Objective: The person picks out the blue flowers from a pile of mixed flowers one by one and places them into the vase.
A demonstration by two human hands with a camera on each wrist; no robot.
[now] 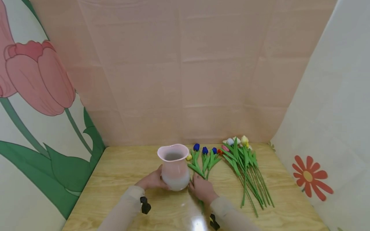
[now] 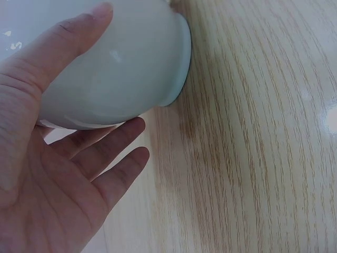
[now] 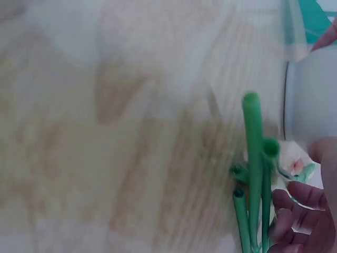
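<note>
A pink-and-white vase [image 1: 175, 173] with a wavy rim stands upright on the table, its mouth facing up. My left hand [image 1: 154, 179] grips its left side; in the left wrist view the thumb [image 2: 73, 42] lies along the white lower body and the fingers reach round the other side. My right hand [image 1: 203, 189] is at the vase's lower right, its thumb by the white body and its fingers loosely bent. Green stems [image 3: 254, 168] lie close to those fingers. Beyond the right hand lie blue artificial tulips [image 1: 205, 150], plus a yellow tulip [image 1: 189, 157] partly behind the vase.
A bundle of artificial tulips [image 1: 245, 163], with white, yellow and pink heads, lies to the right on the wooden table [image 1: 115, 173]. An orange-red tulip [image 1: 219, 151] is beside it. Behind hangs a pink-brown cloth [image 1: 179, 70]; flower-printed sheets stand at both sides.
</note>
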